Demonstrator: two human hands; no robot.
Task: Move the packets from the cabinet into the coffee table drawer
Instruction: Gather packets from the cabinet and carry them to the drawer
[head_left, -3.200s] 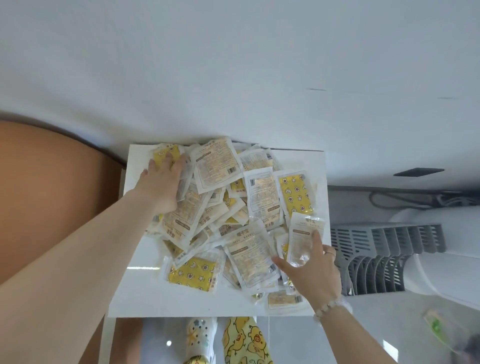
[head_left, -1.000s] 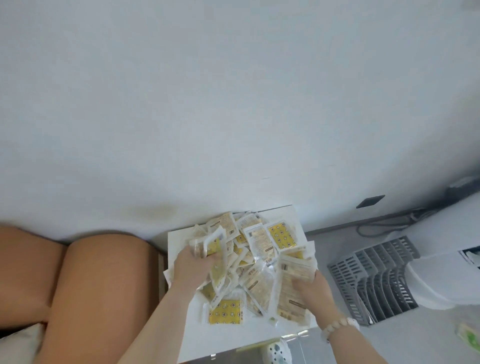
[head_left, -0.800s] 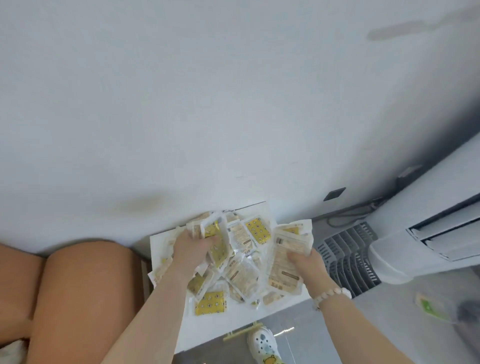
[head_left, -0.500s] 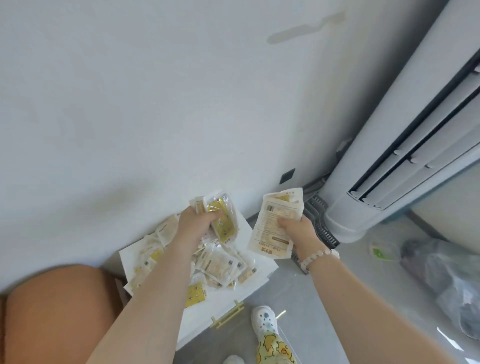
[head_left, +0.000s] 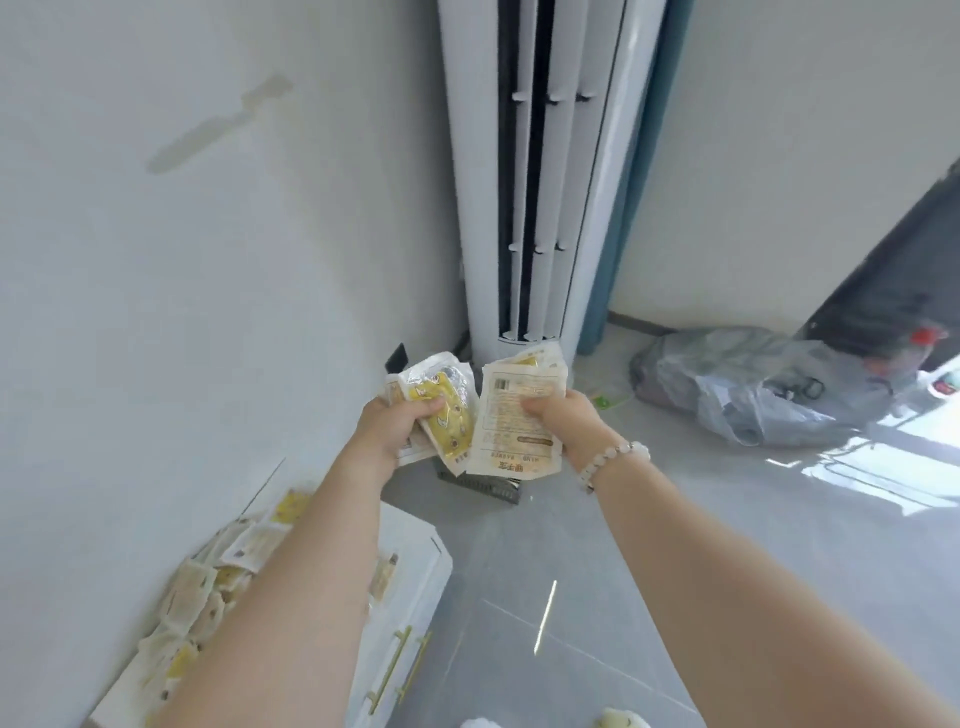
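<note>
1. We see the left hand with its fingers curled tight round a bunch of clear plastic packets printed yellow; it holds them in the air, off the cabinet.
2. The right hand grips a stack of flat beige packets, fingers curled round its right edge; the two bunches are just beside each other.
3. More loose packets lie heaped on the white cabinet top, along its wall-side edge.

Packets: glossy, crinkled plastic film with printed faces.
Cabinet: smooth white finish.
Handles: brass-coloured metal.
Floor: polished grey tile, reflective.
Wall: matt paint.
Bag: translucent, wrinkled plastic.
</note>
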